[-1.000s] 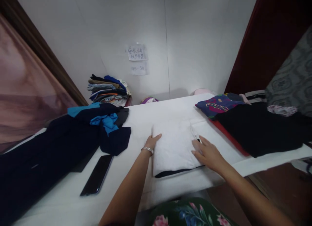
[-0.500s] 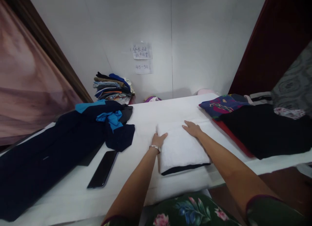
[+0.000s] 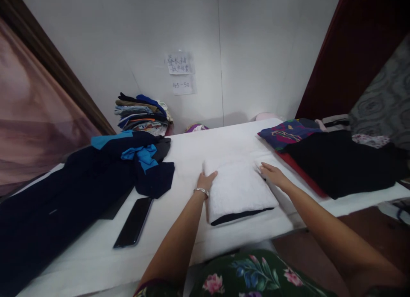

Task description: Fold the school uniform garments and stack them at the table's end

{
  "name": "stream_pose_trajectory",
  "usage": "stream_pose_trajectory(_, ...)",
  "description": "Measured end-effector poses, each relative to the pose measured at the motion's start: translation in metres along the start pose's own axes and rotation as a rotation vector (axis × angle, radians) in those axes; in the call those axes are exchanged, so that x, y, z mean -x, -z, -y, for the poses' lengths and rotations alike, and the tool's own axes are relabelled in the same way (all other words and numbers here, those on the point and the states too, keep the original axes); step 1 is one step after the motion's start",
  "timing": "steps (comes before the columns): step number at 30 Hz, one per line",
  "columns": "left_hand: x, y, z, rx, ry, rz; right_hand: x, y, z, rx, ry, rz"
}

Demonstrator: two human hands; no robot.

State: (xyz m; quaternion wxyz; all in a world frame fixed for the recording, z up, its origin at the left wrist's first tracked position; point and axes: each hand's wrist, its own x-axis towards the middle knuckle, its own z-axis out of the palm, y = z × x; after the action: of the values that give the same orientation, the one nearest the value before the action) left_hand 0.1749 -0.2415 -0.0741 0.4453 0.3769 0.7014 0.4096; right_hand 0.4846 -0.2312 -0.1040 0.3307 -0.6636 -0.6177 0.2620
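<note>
A white folded garment (image 3: 240,188) with a dark lining along its near edge lies in front of me on the white-covered table (image 3: 192,154). At its left edge, my left hand (image 3: 206,181) grips it, thumb on top and the other fingers down along the side, mostly hidden. My right hand (image 3: 273,175) pinches a white bit of cloth at the garment's right side, and a small dark spot shows under the fingers. A silver bracelet (image 3: 201,192) circles my left wrist.
Left of me lie a navy garment with bright blue parts (image 3: 89,181) and a black phone (image 3: 133,222). A stack of folded clothes (image 3: 142,113) stands at the back left. On the right are a black garment (image 3: 339,164) and a patterned purple one (image 3: 285,132).
My right hand has moved off the garment's top, outward to the right, and now pinches cloth at its side. My left hand stays at the left edge. The view has shifted slightly.
</note>
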Motion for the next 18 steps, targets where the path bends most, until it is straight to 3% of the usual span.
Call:
stream_pose_trajectory(5, -0.008, -0.001, 0.006, -0.023, -0.019, 0.013, 0.08, 0.015, -0.008, 0.007, -0.015, -0.004)
stream_pose_trajectory(8, -0.01, -0.001, 0.008, -0.046, -0.021, 0.005, 0.107, 0.009, 0.003, 0.087, -0.019, 0.036)
stream_pose_trajectory(14, -0.002, 0.0, 0.002, -0.034, -0.014, -0.014, 0.104, 0.001, 0.025, 0.012, 0.221, -0.137)
stream_pose_trajectory(18, 0.006, -0.002, -0.001, -0.043, -0.023, 0.004, 0.092, 0.006, 0.01, -0.02, 0.268, -0.204)
